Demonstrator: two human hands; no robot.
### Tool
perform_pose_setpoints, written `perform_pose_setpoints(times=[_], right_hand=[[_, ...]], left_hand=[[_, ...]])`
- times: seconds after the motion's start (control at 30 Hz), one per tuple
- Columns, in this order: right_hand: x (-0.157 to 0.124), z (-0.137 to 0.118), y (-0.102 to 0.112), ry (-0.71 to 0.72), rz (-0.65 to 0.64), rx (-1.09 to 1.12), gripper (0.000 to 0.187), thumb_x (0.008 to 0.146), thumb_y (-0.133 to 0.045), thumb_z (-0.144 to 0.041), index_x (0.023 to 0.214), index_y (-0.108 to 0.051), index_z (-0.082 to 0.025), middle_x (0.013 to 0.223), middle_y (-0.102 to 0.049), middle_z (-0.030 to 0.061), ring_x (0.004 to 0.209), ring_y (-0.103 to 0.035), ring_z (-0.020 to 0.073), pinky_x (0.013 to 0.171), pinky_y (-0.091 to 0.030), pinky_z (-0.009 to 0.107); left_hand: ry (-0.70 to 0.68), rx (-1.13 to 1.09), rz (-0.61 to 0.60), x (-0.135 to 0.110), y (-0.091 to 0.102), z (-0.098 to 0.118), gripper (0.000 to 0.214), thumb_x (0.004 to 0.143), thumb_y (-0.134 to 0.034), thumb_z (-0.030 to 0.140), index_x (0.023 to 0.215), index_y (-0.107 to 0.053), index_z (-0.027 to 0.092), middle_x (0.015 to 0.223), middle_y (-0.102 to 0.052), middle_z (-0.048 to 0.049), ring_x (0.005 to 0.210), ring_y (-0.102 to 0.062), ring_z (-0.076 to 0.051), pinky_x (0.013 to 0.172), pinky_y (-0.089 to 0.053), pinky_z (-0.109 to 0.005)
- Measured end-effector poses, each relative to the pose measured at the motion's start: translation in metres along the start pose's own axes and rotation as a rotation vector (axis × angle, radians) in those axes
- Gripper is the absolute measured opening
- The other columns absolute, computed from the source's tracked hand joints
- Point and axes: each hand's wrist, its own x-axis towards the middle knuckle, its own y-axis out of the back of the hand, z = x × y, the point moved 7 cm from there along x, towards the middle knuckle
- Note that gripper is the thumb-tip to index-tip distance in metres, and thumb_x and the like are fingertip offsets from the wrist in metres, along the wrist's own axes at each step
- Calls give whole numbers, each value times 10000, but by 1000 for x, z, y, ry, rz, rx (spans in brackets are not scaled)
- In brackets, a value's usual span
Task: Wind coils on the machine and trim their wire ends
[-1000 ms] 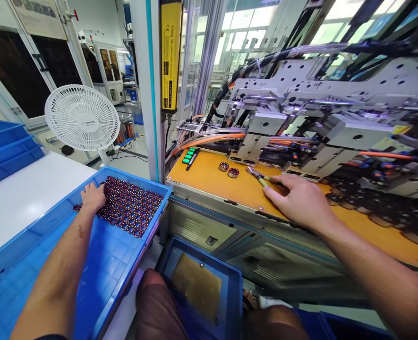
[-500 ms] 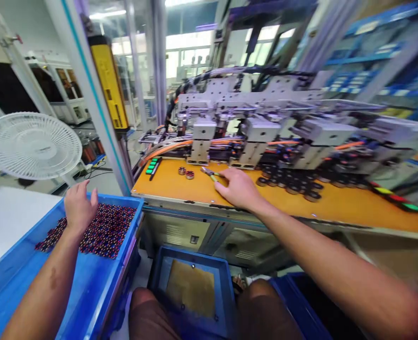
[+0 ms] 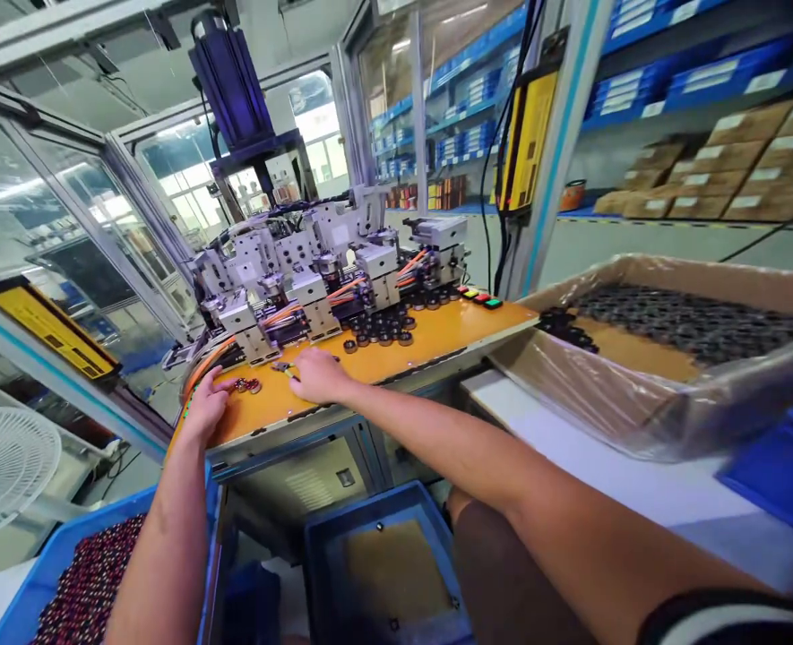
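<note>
My left hand (image 3: 208,408) is over the left end of the orange worktop (image 3: 362,369), thumb and fingers apart, holding nothing. Just right of its fingertips lie a few small round parts with red and copper colouring (image 3: 252,386). My right hand (image 3: 319,376) rests at the worktop, its fingers closed around the handles of a pair of pliers (image 3: 284,367). The jaws point left, toward the machine's base. Several dark round parts (image 3: 383,330) sit in a cluster beyond my right hand, in front of the machine (image 3: 305,287).
At lower left a blue tray (image 3: 60,546) holds many small red-and-dark parts, near a white fan (image 3: 6,466). A plastic-lined carton (image 3: 611,403) of black rings stands at right. Below the bench is another blue tray (image 3: 429,528). Coloured buttons (image 3: 482,298) are at the worktop's right end.
The view has swung to the right. My left hand has gone from above the blue tray to the worktop beside the small red parts. My right hand stays at the pliers.
</note>
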Motion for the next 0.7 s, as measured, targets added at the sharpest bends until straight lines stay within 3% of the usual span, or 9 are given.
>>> perform_pose_setpoints(times=[0.23, 0.43, 0.57, 0.7], right_hand=[[-2, -2, -2, 45, -21, -18, 307, 961, -595, -378, 1170, -621, -153, 1230, -621, 92, 1126, -603, 236, 971, -505, 468], [-5, -6, -2, 75, -40, -15, 300, 962, -597, -371, 1166, -621, -152, 1215, -625, 89, 1104, -612, 229, 954, -518, 458], [-7, -7, 0, 68, -41, -23, 309, 960, -600, -374, 1174, -618, -151, 1216, -624, 91, 1100, -615, 230, 948, -522, 456], [-7, -8, -1, 66, -40, -23, 318, 960, -599, -378, 1183, -614, -152, 1224, -621, 92, 1102, -614, 231, 950, -521, 458]], left_hand=[[100, -191, -131, -18, 0, -14, 349, 934, -612, 310, 1250, -581, 165, 1173, -660, -91, 984, -671, -213, 851, -575, -429], [64, -280, -281, -29, -6, -7, 388, 913, -646, 284, 1276, -571, 169, 1195, -659, -92, 1003, -674, -221, 866, -575, -441], [32, -274, -270, -34, -8, -1, 368, 918, -637, 308, 1253, -583, 164, 1184, -656, -91, 990, -669, -217, 857, -574, -436], [1, -265, -171, -46, -9, 4, 355, 926, -624, 324, 1239, -586, 162, 1160, -656, -86, 957, -668, -207, 826, -579, -418]])
